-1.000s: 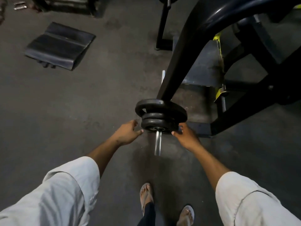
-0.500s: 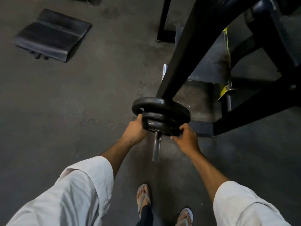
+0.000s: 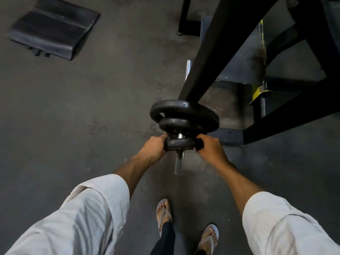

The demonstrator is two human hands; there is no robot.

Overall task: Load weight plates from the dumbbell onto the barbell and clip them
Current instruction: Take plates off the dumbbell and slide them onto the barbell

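We gripped the plate (image 3: 179,143) with both hands, left (image 3: 153,149) at nine o'clock, right (image 3: 209,148) at three. The bar (image 3: 179,161) ran toward six o'clock, so the plate likely had to slide off that way.

At eleven o'clock I see a black folded mat (image 3: 53,27) on the concrete floor (image 3: 73,116); black machine frame (image 3: 230,43) at one o'clock.

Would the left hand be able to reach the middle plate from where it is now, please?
Probably yes. The left hand grips the small plate, and the middle plate sits just behind it on the same bar, its left rim exposed with nothing between.
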